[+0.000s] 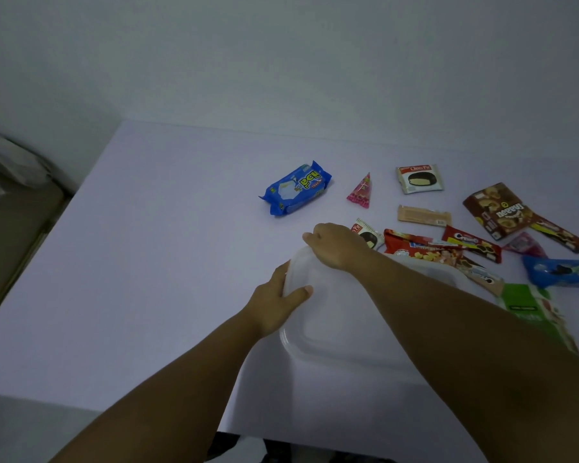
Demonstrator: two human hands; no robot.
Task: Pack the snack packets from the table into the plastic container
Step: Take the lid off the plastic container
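Note:
A translucent white plastic container [331, 325] with its lid on sits on the table in front of me. My left hand [278, 299] grips its left edge, thumb on top. My right hand [335, 243] curls over the container's far left corner, fingers closed on the lid's rim. Snack packets lie beyond and to the right: a blue packet [295, 188], a pink triangular packet [361, 192], a Choco Pie packet [420, 178], a beige wafer bar [423, 215], a red packet [418, 247], a brown biscuit box [497, 210] and several more.
The table [147, 262] is pale lilac and meets a white wall at the back. A green packet [528, 309] and a blue cookie packet [562, 270] lie at the right edge of view. A bed or sofa with cloth [10, 202] stands left of the table.

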